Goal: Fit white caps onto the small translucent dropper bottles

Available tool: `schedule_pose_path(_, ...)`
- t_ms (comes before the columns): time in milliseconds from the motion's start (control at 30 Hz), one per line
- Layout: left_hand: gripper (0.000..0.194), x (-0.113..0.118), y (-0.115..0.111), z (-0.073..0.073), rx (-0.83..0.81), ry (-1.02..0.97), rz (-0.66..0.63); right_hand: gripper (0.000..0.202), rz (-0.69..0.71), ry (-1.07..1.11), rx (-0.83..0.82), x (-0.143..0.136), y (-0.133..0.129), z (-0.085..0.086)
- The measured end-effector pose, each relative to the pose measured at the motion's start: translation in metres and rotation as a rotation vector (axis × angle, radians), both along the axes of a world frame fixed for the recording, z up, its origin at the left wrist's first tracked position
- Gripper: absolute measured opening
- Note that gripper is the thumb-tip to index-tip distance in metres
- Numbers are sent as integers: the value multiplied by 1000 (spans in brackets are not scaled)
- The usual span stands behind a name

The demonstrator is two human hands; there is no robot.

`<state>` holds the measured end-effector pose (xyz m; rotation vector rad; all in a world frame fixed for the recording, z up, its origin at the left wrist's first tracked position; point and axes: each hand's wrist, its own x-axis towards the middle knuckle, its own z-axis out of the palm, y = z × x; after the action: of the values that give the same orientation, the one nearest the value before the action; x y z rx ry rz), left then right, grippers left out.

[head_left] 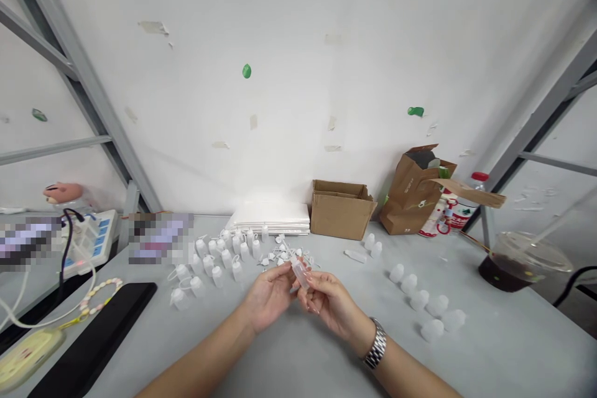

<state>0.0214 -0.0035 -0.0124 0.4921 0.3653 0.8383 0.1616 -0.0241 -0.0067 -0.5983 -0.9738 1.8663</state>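
Observation:
Over the middle of the table, a small translucent squeeze bottle (301, 272) is held tilted between both hands. The fingers of my right hand (333, 308) pinch its body from the right. My left hand (270, 297) closes in at the bottle's neck, thumb along the top; its fingertips are partly hidden. Just behind the hands lies a loose pile of white tethered caps (281, 254). To the left stand many small capped bottles (226, 258) with cap loops. On the right, several uncapped bottles (420, 300) stand apart, and one bottle (356, 256) lies on its side.
At the wall are a stack of white sheets (270, 221), an open cardboard box (342, 211) and a brown paper bag (408, 193). A drink cup (517, 264) with a straw stands far right. The left side holds a black pad (100, 339), a power strip (96, 239) and cables.

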Motion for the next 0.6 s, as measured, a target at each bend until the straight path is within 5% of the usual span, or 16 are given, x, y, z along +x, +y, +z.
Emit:
schedule_pose_path(200, 26, 1, -1, 4, 3, 74, 102, 27, -62, -136, 82, 0, 0, 2)
schedule_pose_path(433, 28, 4, -6, 8, 343, 385, 347, 19, -509, -675, 419, 0, -2, -3)
schedule_pose_path(600, 22, 1, -3, 6, 415, 586, 456, 20, -468, -841, 535, 1, -5, -6)
